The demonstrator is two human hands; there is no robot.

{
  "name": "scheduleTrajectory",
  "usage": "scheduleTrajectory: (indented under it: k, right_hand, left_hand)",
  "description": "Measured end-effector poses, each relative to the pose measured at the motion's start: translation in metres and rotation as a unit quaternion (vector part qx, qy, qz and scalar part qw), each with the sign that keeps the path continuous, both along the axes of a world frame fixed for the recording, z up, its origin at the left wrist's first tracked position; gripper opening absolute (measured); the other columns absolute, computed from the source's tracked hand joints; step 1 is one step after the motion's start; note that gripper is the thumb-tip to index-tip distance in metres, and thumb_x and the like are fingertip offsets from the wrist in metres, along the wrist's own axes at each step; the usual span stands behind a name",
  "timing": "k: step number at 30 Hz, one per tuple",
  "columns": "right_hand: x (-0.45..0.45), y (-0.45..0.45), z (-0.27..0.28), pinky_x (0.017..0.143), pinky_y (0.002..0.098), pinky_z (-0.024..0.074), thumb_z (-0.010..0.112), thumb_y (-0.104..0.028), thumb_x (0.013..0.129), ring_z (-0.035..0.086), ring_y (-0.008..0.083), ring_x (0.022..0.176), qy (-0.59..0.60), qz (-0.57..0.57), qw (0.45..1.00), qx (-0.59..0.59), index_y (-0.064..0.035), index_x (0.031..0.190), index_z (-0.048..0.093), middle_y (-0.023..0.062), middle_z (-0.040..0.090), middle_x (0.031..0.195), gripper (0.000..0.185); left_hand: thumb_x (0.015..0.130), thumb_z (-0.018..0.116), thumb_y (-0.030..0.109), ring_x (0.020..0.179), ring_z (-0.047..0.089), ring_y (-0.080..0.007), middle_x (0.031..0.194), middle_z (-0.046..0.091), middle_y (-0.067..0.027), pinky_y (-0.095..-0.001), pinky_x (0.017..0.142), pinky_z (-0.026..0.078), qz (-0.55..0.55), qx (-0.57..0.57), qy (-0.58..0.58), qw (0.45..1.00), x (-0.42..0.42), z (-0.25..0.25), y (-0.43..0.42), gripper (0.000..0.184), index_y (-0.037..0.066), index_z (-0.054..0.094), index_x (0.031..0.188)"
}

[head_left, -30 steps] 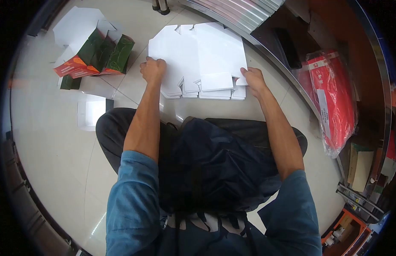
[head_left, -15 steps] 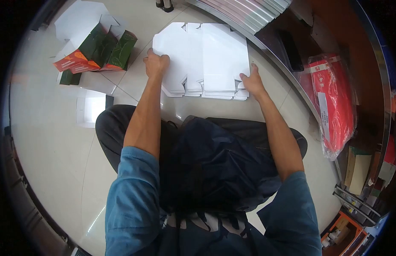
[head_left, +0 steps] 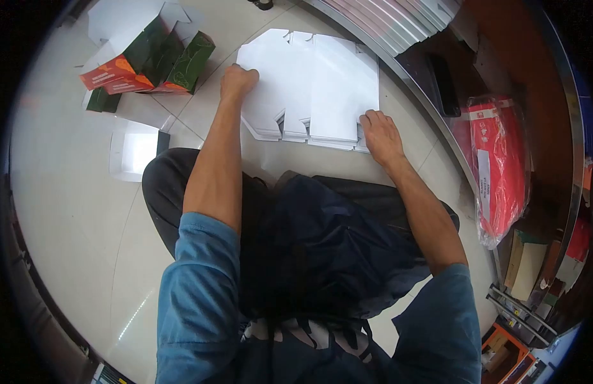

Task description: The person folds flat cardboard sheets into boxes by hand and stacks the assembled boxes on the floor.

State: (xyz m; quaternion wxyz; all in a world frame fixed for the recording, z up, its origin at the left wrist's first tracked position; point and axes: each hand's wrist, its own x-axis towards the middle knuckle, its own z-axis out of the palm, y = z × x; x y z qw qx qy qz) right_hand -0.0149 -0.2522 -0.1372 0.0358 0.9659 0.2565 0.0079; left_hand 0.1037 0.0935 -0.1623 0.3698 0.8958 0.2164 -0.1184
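A stack of flat white box blanks (head_left: 309, 89) with notched, die-cut edges lies on the floor in front of my crossed legs. My left hand (head_left: 237, 83) is closed at the stack's left edge, thumb lying over the top and the other fingers curled. At the lower right corner, my right hand (head_left: 383, 137) has its fingers bent over the edge of the blanks. The blanks are piled slightly unevenly along the near side. How many layers each hand grips is hidden.
Green and orange printed boxes (head_left: 127, 64), folded up, stand at the far left. A small white open box (head_left: 133, 153) sits near my left knee. On the right, a shelf holds white stacked sheets (head_left: 399, 25), a dark phone-like object (head_left: 442, 83) and a plastic-wrapped red packet (head_left: 498, 166).
My right hand has turned knuckles-up, its fingers now bent over the corner rather than spread beside it. The left hand stays at the left edge. The view has shifted slightly.
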Motion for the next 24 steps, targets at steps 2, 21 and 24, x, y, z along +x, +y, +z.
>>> scheduleTrajectory:
  k: [2, 21, 24]
  right_hand:
    - [-0.001, -0.005, -0.007, 0.088, 0.0367, 0.0485, 0.055, -0.005, 0.082, 0.057, 0.0255, 0.102, 0.001, 0.001, 1.0, 0.022, -0.0039, 0.1, 0.061, 0.0103, 0.057, 0.1, 0.019]
    - [0.003, -0.012, -0.02, 0.087, 0.0423, 0.0514, 0.061, -0.004, 0.08, 0.055, 0.0299, 0.103, 0.038, -0.078, 0.989, 0.116, -0.0029, 0.105, 0.064, 0.0115, 0.056, 0.104, 0.024]
    - [0.001, -0.013, -0.02, 0.088, 0.0416, 0.0516, 0.061, -0.004, 0.08, 0.055, 0.03, 0.103, 0.041, -0.07, 0.99, 0.117, -0.0027, 0.104, 0.064, 0.0115, 0.056, 0.104, 0.024]
  left_hand:
    - [0.071, 0.059, 0.022, 0.121, 0.055, -0.0396, 0.126, 0.059, -0.028, -0.0419, 0.103, 0.044, 0.0, 0.023, -0.021, 0.999, -0.003, -0.008, -0.005, 0.064, -0.005, 0.054, 0.128]
    - [0.075, 0.059, 0.015, 0.084, 0.068, -0.0257, 0.098, 0.071, -0.0189, -0.0338, 0.072, 0.053, 0.141, -0.109, -0.122, 0.976, -0.008, -0.039, -0.002, 0.054, -0.001, 0.062, 0.126]
    - [0.073, 0.055, 0.017, 0.102, 0.065, -0.0339, 0.11, 0.067, -0.0241, -0.0389, 0.091, 0.049, 0.07, -0.009, -0.098, 0.993, -0.012, -0.029, -0.013, 0.065, -0.001, 0.053, 0.135]
